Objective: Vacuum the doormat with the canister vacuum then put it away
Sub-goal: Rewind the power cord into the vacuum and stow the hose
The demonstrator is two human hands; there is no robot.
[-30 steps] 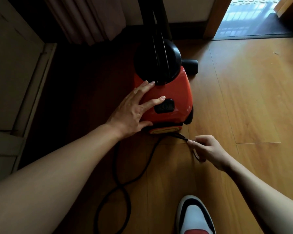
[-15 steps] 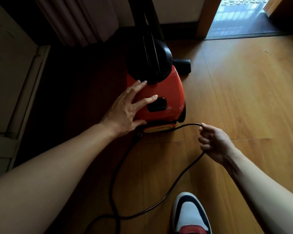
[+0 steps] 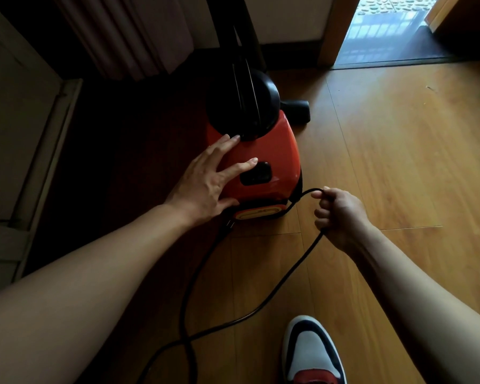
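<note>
An orange canister vacuum point(image 3: 277, 151) with a black dome top stands on the wooden floor in the middle of the view. My left hand point(image 3: 205, 181) lies flat on its near left side, fingers spread, thumb near a black button point(image 3: 255, 174). My right hand point(image 3: 336, 214) is closed around the black power cord point(image 3: 283, 281) just right of the vacuum's rear. From my fist the cord arcs to the vacuum's rear corner and trails down across the floor toward me. No doormat can be made out.
A curtain point(image 3: 133, 31) hangs at the back left beside a pale cabinet point(image 3: 14, 112). A black nozzle point(image 3: 297, 110) juts out right of the vacuum. An open doorway point(image 3: 385, 31) lies at the back right. My shoe point(image 3: 311, 353) is at the bottom edge.
My right hand has pulled back from the vacuum's rear and closed into a fist, drawing a longer loop of cord out. My left hand stays on the body.
</note>
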